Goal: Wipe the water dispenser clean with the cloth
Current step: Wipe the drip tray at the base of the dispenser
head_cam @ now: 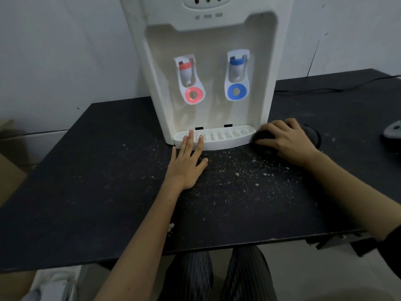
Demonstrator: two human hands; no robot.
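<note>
Two hands at the white water dispenser [208, 68] on the black table [86, 181]: left hand [187, 161] flat, fingers straight on the drip tray [225, 136], right hand [286, 142] curled over the dark cloth [263, 137] beside the tray's right end.

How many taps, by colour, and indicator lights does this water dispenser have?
Red taps: 1, the red tap
Blue taps: 1, the blue tap
Indicator lights: 3, the indicator lights in a row on the top panel of the water dispenser
Total: 5
</note>
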